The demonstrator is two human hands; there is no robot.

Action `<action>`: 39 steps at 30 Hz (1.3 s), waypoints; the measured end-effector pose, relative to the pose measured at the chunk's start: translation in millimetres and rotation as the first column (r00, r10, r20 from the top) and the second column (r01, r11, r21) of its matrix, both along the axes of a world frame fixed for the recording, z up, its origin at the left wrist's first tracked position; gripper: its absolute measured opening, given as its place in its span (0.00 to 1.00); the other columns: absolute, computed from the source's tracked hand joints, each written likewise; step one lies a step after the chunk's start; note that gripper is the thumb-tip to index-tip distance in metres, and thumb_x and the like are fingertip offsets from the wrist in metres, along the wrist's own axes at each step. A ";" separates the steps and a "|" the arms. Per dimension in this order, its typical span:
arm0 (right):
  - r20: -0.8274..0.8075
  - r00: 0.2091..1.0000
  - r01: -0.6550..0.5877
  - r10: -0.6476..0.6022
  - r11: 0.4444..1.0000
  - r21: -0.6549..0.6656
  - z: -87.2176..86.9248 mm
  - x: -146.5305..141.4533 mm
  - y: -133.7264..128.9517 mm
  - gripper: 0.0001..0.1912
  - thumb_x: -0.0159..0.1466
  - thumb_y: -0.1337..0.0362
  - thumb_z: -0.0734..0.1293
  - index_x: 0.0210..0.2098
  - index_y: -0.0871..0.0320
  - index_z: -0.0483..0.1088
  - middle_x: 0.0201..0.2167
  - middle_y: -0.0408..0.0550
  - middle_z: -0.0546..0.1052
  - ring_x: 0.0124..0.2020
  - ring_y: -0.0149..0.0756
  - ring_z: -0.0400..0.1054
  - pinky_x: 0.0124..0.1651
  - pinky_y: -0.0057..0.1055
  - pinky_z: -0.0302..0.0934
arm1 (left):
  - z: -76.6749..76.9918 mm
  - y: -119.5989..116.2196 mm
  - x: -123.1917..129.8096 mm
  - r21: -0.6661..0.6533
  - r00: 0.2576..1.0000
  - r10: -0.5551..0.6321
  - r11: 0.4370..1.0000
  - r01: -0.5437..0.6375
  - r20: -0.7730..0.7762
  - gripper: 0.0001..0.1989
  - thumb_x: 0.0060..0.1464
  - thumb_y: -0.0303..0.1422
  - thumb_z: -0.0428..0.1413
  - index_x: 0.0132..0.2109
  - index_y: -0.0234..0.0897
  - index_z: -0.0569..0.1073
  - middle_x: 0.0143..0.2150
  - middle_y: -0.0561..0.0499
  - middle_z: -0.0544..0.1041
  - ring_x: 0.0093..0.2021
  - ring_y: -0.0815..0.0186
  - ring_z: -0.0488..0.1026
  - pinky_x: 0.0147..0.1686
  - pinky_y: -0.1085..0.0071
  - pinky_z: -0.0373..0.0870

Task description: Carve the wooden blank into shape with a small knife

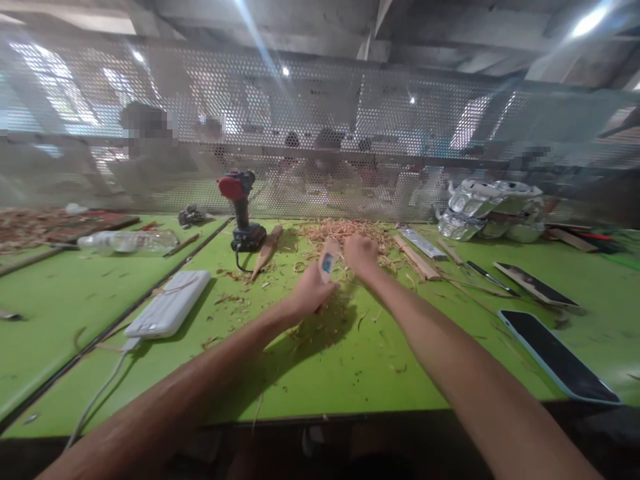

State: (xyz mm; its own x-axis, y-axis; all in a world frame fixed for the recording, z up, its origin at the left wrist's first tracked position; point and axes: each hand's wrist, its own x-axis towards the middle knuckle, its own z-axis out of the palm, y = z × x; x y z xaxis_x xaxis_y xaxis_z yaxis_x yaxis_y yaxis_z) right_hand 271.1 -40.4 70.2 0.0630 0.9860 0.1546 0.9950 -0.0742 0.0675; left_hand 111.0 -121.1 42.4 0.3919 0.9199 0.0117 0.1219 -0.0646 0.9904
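My left hand (311, 291) is closed around a flat, pale wooden piece (328, 261) with a blue mark on its face. The piece points up and away from me, over the green table. Just right of its far end is my right hand (361, 253), closed in a fist. Whatever that fist holds, if anything, is hidden by the fingers and some blur. A heap of curly wood shavings (345, 230) lies right behind both hands, and loose chips are scattered beneath them.
A red and black cordless drill (242, 210) stands upright left of the hands, beside a pointed wooden piece (269, 251). A white power bank (170, 303) with a cable lies nearer. To the right are a wooden strip (418, 257), phone (557, 353) and foil-wrapped bundles (493, 210). Perforated mesh (310, 100) rises behind.
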 end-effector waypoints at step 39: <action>-0.032 0.984 -0.174 0.176 0.983 0.062 -8.8 -1.5 -10.8 0.19 0.69 0.77 0.57 0.48 0.75 0.79 0.44 0.74 0.81 0.47 0.52 0.76 0.49 0.38 0.64 | -8.1 16.5 -2.9 -0.189 0.972 -0.064 0.976 0.108 0.225 0.22 0.55 0.27 0.65 0.35 0.42 0.55 0.16 0.66 0.59 0.14 0.78 0.55 0.16 0.80 0.49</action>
